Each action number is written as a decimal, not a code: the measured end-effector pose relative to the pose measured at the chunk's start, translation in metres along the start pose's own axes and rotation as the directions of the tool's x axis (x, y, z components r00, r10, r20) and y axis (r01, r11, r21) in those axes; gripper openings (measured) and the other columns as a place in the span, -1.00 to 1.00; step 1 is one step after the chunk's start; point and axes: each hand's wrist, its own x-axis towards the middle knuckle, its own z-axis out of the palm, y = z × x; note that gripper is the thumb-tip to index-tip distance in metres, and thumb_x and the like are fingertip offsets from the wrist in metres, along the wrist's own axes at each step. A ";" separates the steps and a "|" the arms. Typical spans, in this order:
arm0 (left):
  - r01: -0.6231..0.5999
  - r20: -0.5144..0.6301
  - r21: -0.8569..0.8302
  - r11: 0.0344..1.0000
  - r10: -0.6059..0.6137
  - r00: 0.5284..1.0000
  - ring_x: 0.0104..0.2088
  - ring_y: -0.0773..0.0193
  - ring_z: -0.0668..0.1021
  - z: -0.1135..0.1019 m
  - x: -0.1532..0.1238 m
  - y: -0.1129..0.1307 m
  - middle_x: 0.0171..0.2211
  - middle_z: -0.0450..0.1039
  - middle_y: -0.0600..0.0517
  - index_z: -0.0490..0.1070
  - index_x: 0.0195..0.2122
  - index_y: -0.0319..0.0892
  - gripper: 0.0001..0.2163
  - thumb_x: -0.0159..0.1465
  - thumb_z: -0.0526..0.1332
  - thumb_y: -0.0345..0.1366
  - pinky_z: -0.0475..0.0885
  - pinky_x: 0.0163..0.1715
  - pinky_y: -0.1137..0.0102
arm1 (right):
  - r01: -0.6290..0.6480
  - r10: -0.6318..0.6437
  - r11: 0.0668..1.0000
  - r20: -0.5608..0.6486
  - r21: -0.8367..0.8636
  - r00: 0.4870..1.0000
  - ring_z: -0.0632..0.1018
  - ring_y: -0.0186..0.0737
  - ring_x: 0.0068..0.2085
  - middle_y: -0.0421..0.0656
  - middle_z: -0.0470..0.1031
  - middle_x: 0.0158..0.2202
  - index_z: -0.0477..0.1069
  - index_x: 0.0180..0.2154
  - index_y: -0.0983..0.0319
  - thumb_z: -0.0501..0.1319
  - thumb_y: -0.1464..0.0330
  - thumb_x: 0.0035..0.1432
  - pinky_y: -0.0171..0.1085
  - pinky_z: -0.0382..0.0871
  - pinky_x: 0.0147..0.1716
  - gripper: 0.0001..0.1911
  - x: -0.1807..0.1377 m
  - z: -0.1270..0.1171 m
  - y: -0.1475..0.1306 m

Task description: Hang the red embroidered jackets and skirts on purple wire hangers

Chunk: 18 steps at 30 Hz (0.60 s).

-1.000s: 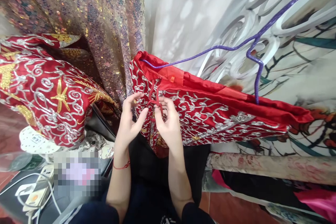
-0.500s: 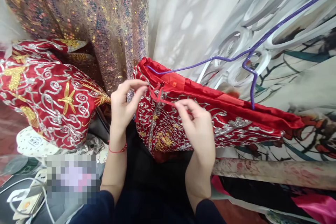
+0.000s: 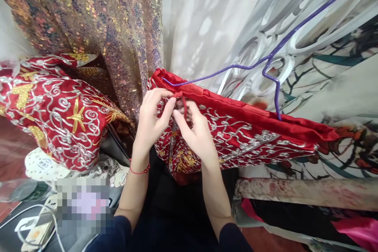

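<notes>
A red garment, probably a skirt (image 3: 242,138), with silver and gold embroidery hangs by its satin waistband from a purple wire hanger (image 3: 227,70). A thin red drawstring (image 3: 185,106) comes out at the waistband and forms a small loop. My left hand (image 3: 152,116) pinches the drawstring against the waistband, thumb and forefinger close together. Just right of it, my right hand (image 3: 196,136) is closed around the lower part of the loop, its thumb close to the left thumb. The right fingertips are partly hidden behind the cord and thumb.
At left lies another red embroidered piece (image 3: 67,114), with a sequined cloth (image 3: 118,15) hanging behind it. Lower left are a power strip (image 3: 38,232), a white cable and a blurred-out patch. White ring-shaped latticework (image 3: 274,59) and a flower-patterned cloth stand at right.
My right hand has moved left, close to my left hand. The drawstring, stretched between the hands before, now hangs in a loop. The view has shifted slightly.
</notes>
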 end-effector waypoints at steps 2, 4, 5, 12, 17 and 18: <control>-0.020 -0.012 0.007 1.000 0.020 1.000 -0.14 0.25 0.53 0.003 0.006 -0.002 -0.20 0.56 0.01 0.44 -0.20 -0.13 -0.87 0.40 0.18 -0.21 0.41 -0.02 0.31 | 0.026 -0.024 0.999 -0.046 0.034 0.999 0.53 -0.37 -0.37 -0.25 0.50 -0.35 0.37 -0.11 0.17 0.12 0.21 0.38 -0.34 0.44 -0.28 -0.81 0.010 0.000 -0.001; -0.031 -0.024 -0.003 1.000 0.031 0.999 -0.18 0.27 0.54 0.006 0.014 -0.006 -0.23 0.56 0.02 0.45 -0.22 -0.14 -0.86 0.40 0.19 -0.21 0.42 -0.07 0.34 | 0.048 -0.047 0.999 -0.088 0.007 0.995 0.49 -0.39 -0.46 -0.27 0.47 -0.44 0.40 -0.16 0.19 0.09 0.22 0.40 -0.36 0.41 -0.37 -0.79 0.019 -0.004 -0.002; -0.031 -0.043 -0.006 0.999 0.031 0.999 -0.19 0.29 0.54 0.008 0.017 -0.008 -0.24 0.56 0.02 0.46 -0.23 -0.15 -0.86 0.40 0.19 -0.21 0.42 -0.08 0.35 | 0.058 -0.062 0.998 -0.120 -0.035 0.991 0.47 -0.40 -0.49 -0.28 0.46 -0.47 0.43 -0.19 0.20 0.08 0.23 0.40 -0.36 0.39 -0.40 -0.78 0.023 -0.007 -0.002; 0.089 -0.093 -0.209 0.974 -0.111 0.989 -0.31 0.35 0.56 0.021 0.013 -0.014 -0.31 0.52 0.05 0.43 -0.20 -0.13 -0.86 0.39 0.20 -0.19 0.45 -0.20 0.41 | 0.059 -0.123 0.974 -0.294 -0.217 0.948 0.54 -0.32 -0.41 -0.19 0.55 -0.40 0.51 -0.26 0.21 0.12 0.24 0.38 -0.31 0.41 -0.33 -0.74 0.025 -0.021 0.001; 0.196 0.057 -0.379 0.904 -0.189 0.980 -0.57 0.41 0.38 0.010 -0.001 -0.018 -0.47 0.41 0.11 0.43 -0.23 -0.09 -0.90 0.38 0.14 -0.25 0.31 -0.52 0.44 | 0.030 -0.104 0.970 -0.302 -0.240 0.948 0.45 -0.36 -0.49 -0.23 0.48 -0.48 0.52 -0.26 0.22 0.10 0.24 0.39 -0.34 0.30 -0.43 -0.71 0.015 -0.025 -0.004; 0.199 0.096 -0.300 0.933 -0.178 0.979 -0.55 0.40 0.39 0.007 -0.002 -0.019 -0.48 0.43 0.10 0.46 -0.32 -0.12 -0.86 0.36 0.15 -0.29 0.30 -0.50 0.44 | 0.021 -0.116 0.958 -0.319 -0.286 0.941 0.43 -0.37 -0.50 -0.25 0.46 -0.51 0.52 -0.27 0.22 0.11 0.26 0.38 -0.33 0.29 -0.43 -0.73 0.014 -0.027 -0.005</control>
